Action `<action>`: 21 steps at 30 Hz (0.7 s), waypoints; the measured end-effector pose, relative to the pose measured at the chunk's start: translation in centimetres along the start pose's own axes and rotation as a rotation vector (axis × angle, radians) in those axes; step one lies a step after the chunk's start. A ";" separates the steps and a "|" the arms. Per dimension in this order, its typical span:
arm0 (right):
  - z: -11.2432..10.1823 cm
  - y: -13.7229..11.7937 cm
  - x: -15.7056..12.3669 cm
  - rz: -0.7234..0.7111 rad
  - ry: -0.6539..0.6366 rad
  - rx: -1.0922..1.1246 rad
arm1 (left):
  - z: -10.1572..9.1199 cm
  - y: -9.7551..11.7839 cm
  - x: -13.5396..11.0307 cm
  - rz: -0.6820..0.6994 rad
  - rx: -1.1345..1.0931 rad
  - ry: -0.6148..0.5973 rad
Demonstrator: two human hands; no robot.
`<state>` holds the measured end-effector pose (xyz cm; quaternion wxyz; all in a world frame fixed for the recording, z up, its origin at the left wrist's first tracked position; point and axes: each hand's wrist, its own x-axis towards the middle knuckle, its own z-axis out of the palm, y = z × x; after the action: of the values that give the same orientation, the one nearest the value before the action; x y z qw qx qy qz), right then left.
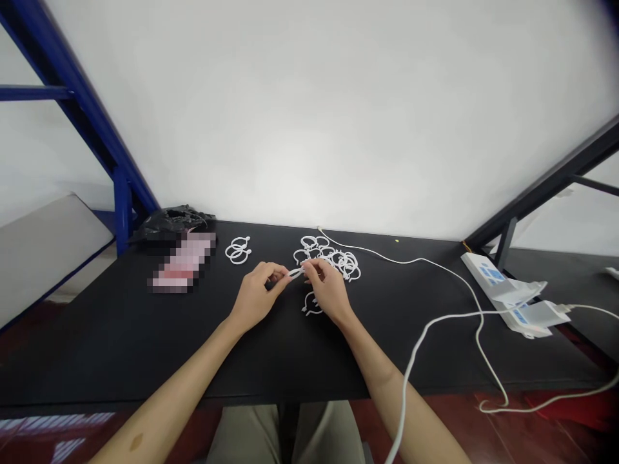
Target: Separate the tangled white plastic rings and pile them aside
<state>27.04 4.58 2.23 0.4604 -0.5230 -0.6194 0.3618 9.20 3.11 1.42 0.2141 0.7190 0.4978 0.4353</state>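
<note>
A: Nearest entry on your counter [120, 348]?

B: Near ring [306, 310], white, partly hidden by your right hand [331, 290]. Just beyond: held ring [296, 272], pinched between the fingertips of your left hand [256, 289] and right, probably to steady it from both sides.

A: Further?

B: Ring pile [349, 265], beside your right hand, likely for easy reach. Side rings [238, 250], left, set apart, perhaps so the lots don't mix.

A: Labels?

B: Packet [184, 264], left: pixelated, unreadable. Strip [487, 274], far right: blue markings, too small to read. Bag [169, 223], black, rear left: no writing visible.
</note>
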 end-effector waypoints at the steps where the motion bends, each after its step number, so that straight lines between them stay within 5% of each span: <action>1: 0.0 0.1 0.0 0.000 -0.015 -0.012 | 0.0 0.0 0.0 0.005 -0.006 -0.010; 15: -0.2 -0.4 -0.4 -0.040 -0.181 0.153 | 0.2 -0.4 0.1 0.039 0.022 0.007; 21: 0.0 -0.6 -0.7 -0.231 -0.137 -0.080 | 0.1 -0.3 0.2 -0.006 0.007 -0.022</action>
<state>26.85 3.81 2.61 0.4343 -0.4402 -0.7195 0.3161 9.15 3.40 1.21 0.2184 0.7230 0.4989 0.4250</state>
